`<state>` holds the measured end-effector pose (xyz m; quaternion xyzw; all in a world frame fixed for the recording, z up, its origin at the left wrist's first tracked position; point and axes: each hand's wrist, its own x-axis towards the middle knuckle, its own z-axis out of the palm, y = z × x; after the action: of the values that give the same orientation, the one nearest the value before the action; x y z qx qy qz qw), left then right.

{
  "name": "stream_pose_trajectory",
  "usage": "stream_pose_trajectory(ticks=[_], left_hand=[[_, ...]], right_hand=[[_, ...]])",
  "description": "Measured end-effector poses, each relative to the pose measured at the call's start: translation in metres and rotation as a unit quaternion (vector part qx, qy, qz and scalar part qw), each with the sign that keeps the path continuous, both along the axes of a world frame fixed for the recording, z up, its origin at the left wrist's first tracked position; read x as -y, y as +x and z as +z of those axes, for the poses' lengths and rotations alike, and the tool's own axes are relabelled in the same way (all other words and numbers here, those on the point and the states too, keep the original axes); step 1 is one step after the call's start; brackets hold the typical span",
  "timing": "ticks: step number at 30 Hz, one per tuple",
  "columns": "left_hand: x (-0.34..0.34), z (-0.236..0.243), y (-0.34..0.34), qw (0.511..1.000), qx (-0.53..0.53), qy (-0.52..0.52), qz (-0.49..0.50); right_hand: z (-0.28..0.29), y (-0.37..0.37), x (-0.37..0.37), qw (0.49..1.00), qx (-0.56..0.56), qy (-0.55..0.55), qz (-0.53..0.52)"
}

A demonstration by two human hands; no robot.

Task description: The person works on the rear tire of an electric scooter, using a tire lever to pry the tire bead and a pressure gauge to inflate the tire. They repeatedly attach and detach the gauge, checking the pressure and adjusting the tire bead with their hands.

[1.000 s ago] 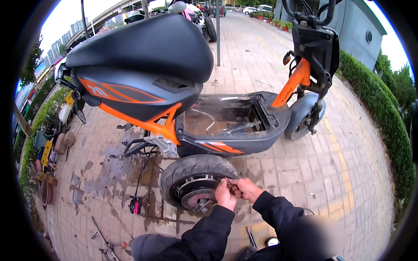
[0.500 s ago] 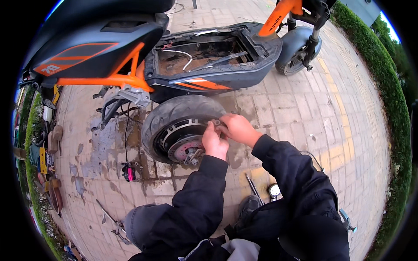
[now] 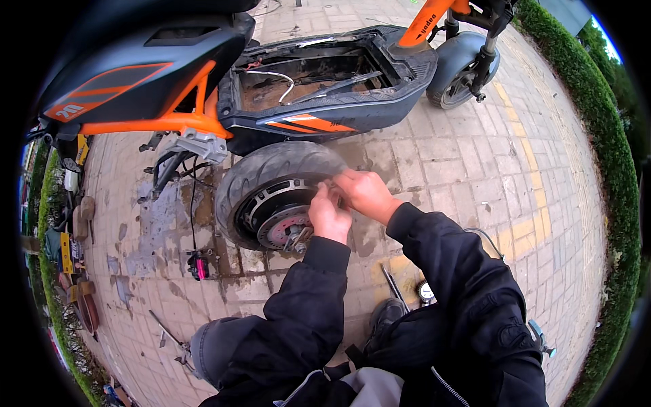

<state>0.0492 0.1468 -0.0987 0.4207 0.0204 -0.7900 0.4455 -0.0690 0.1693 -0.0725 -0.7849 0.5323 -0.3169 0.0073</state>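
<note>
A wheel with a black tyre lies tilted on the paving beside an electric scooter. Its hub carries a brake disc with an axle end standing out. Over the right side of the wheel, my left hand and my right hand meet with fingertips pinched together. Whatever lies between the fingers is small and mostly covered, so I cannot make out its kind. Both hands are closed, with the fingertips close to the tyre's edge.
A pink and black brake caliper hangs on a cable left of the wheel. Near my shoe lie a metal bar and a round pressure gauge. Tools rest by my left knee. A hedge borders the right.
The view has shifted slightly. My fingers have closed further together, and the small round greyish piece that showed between them is now covered.
</note>
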Motion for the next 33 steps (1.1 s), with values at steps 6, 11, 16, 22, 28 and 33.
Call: stream_pose_trajectory(ticks=[6,11,16,22,28,33], left_hand=[[-0.004,0.012,-0.008,1.000,0.007,0.026,-0.001],[-0.003,0.004,-0.001,0.998,-0.036,-0.028,-0.041],[-0.004,0.005,0.004,0.998,0.008,-0.016,-0.066],[-0.011,0.004,-0.003,0.995,0.019,-0.015,-0.101],[-0.016,0.004,-0.008,0.996,0.020,-0.025,-0.086],[-0.020,-0.011,-0.018,0.997,0.001,-0.071,-0.015]], right_hand=[[0.002,0.002,-0.005,0.988,0.120,0.083,-0.047],[0.023,0.017,-0.001,0.732,0.556,0.369,-0.137],[0.039,0.014,0.009,0.711,0.530,0.433,-0.160],[0.007,-0.006,0.021,0.824,0.388,0.396,-0.120],[0.001,-0.016,0.012,0.776,0.468,0.405,-0.126],[0.013,-0.010,0.001,0.830,0.402,0.347,-0.169]])
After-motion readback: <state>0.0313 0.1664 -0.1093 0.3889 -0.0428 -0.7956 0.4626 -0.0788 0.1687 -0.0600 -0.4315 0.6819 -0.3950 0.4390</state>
